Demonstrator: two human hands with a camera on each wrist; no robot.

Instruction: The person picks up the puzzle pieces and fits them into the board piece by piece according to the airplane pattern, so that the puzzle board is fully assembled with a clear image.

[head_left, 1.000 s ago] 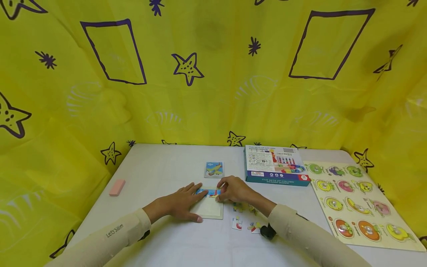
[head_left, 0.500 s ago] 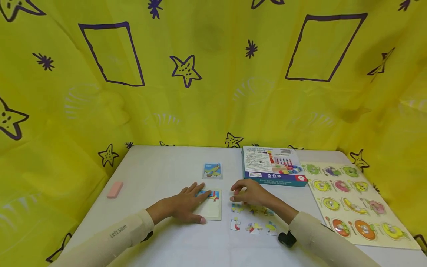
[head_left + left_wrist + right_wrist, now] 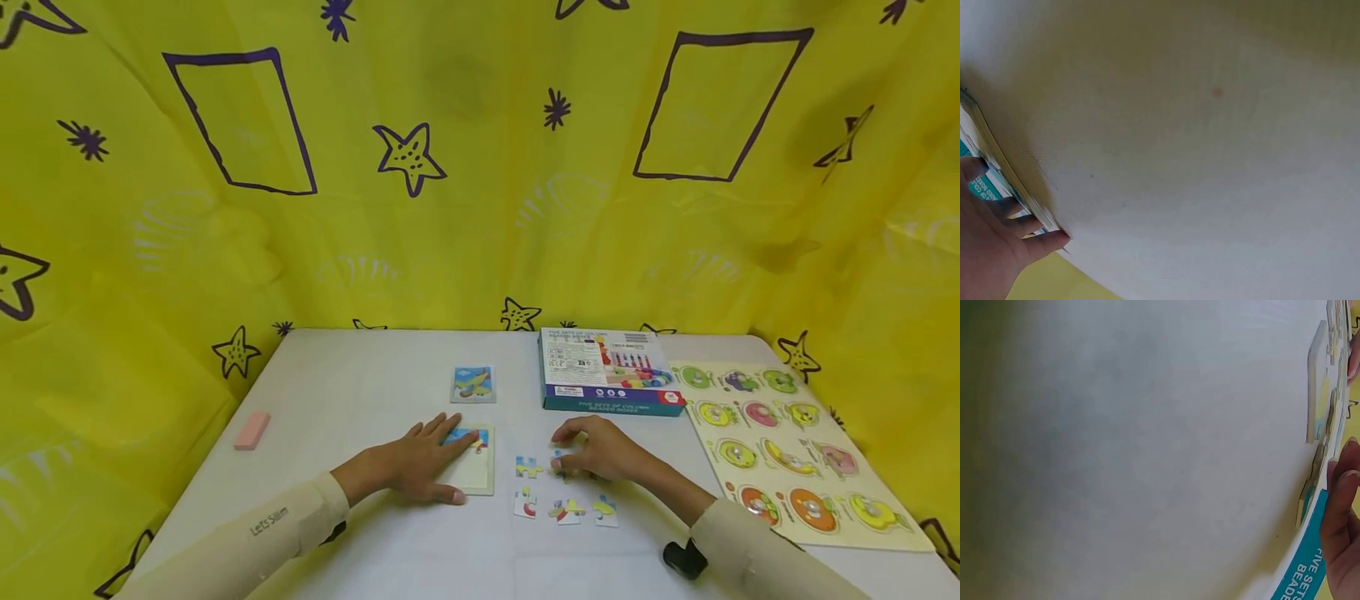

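Note:
My left hand [image 3: 422,463] lies with spread, straight fingers on a pale puzzle tray [image 3: 474,481], covering its left side. Blue-and-red jigsaw pieces [image 3: 480,438] fill part of the tray's top. In the left wrist view, the left fingers [image 3: 1047,242] rest along the tray's edge. My right hand [image 3: 606,450] hovers low over the upper row of loose jigsaw pieces, thumb and forefinger bent and apart around a partly covered piece. Beside it lies a blue-and-yellow jigsaw piece [image 3: 528,467]. Below sit a red-and-white piece [image 3: 525,503], a yellow-and-red piece [image 3: 567,511] and a yellow-green piece [image 3: 605,511].
A small airplane picture tile [image 3: 473,385] lies behind the tray. At the back right stands a beaded-boxes carton [image 3: 611,373], beside a fruit peg board [image 3: 795,454]. A pink block [image 3: 252,431] sits at the left. A yellow curtain [image 3: 480,208] hangs behind the table.
My right hand has withdrawn from the tray's top edge and moved right, down to the loose pieces. My left hand keeps its place on the tray. The view shifts slightly.

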